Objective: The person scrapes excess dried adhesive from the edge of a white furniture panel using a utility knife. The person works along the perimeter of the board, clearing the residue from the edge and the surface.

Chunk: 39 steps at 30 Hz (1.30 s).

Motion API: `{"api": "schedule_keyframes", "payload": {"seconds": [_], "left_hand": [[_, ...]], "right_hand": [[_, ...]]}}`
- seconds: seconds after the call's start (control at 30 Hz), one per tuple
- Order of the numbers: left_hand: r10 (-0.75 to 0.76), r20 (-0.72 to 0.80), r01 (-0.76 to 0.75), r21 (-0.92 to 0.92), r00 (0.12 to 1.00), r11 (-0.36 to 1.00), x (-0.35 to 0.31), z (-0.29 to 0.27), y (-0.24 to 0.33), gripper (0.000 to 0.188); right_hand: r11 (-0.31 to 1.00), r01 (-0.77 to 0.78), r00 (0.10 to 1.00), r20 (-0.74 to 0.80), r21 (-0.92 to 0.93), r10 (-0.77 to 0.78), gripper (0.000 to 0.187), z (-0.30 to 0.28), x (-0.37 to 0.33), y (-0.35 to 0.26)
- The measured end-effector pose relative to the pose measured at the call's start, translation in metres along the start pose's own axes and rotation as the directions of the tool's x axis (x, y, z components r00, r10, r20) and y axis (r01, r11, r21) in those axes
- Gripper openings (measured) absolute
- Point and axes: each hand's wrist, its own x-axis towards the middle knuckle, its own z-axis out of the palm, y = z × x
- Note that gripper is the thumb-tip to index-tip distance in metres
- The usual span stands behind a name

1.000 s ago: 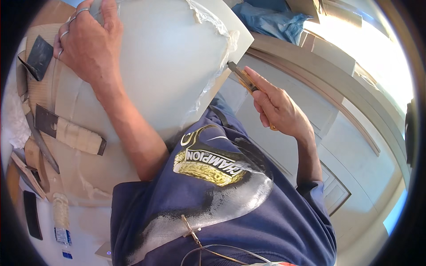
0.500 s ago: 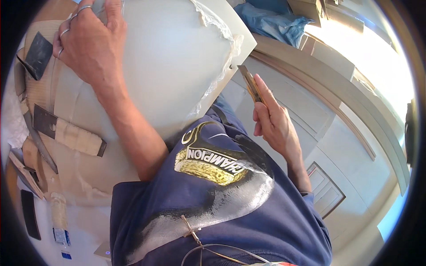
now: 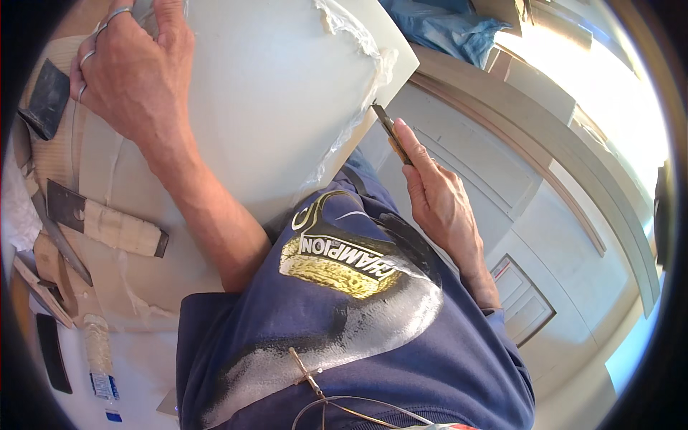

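In my right hand (image 3: 450, 208) is a snap-off utility knife (image 3: 396, 136) with a yellow-and-dark handle, fingers wrapped round it. Its blade tip meets the right edge of a pale, smooth panel (image 3: 272, 93), beside a small dark mark. Crumpled clear film (image 3: 369, 50) runs in a ragged strip along that edge. My left hand (image 3: 140, 79), with rings on its fingers, is at the panel's far left. Its fingers are bent and closed, with the tips cut off by the top of the view, so what they hold is hidden.
To the left lie a wide-bladed scraper with a taped handle (image 3: 118, 223), a dark flat piece (image 3: 49, 100), a black strip (image 3: 52, 352) and a clear bottle-like item (image 3: 100, 355). Blue plastic sheeting (image 3: 448, 29) is at the far right, near long curved-looking boards (image 3: 545, 122).
The knife has moved left, its blade tip coming from just off the panel to its edge. My left hand has shifted slightly left, and the view has moved a little.
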Motion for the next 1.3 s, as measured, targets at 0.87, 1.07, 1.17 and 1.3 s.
{"api": "schedule_keyframes", "payload": {"seconds": [0.87, 1.07, 1.17, 1.3], "left_hand": [[-0.114, 0.091, 0.11, 0.058, 0.989, 0.992, 0.003, -0.009, 0.008, 0.036], [-0.055, 0.07, 0.053, 0.043, 0.996, 0.998, -0.001, -0.006, 0.008, 0.038], [-0.025, 0.04, 0.022, 0.068, 0.999, 0.997, 0.004, 0.0, 0.0, 0.039], [-0.059, 0.172, 0.087, -0.163, 0.983, 0.983, 0.017, 0.009, -0.015, 0.06]], "right_hand": [[0.935, 0.167, 0.974, 0.199, -0.314, -0.107, 0.07, -0.021, 0.019, 0.012], [0.951, 0.104, 0.991, 0.11, -0.292, -0.074, 0.08, 0.011, 0.011, 0.025], [0.98, 0.04, 0.997, 0.066, -0.193, -0.028, 0.075, 0.015, 0.011, 0.024], [0.997, 0.051, 0.99, 0.135, -0.053, -0.043, 0.067, -0.026, 0.013, 0.017]]}}
